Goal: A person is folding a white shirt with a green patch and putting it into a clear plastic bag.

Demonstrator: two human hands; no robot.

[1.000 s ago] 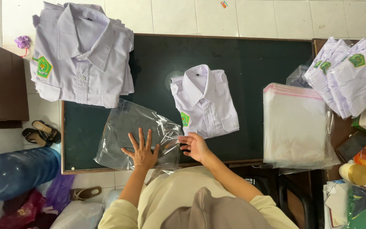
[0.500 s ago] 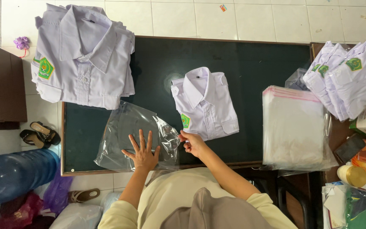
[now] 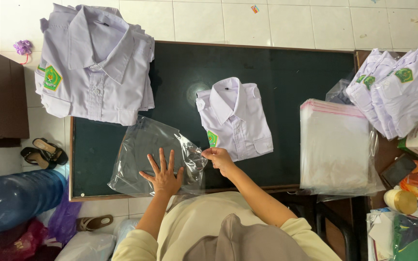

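Two hands: left hand [image 3: 163, 175] flat on plastic bag [image 3: 143, 147]; right hand [image 3: 218, 158] grip pinches its edge.

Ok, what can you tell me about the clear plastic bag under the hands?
The clear plastic bag is thin, see-through and glossy, wrinkled, with glare on its creases. It looks empty and lies flat, slightly skewed, on the near left part of the dark green table, its near edge reaching the table's front rim. The left hand presses on it, palm down, fingers spread. The right hand pinches its right edge, which lifts slightly, close by the folded white shirt.
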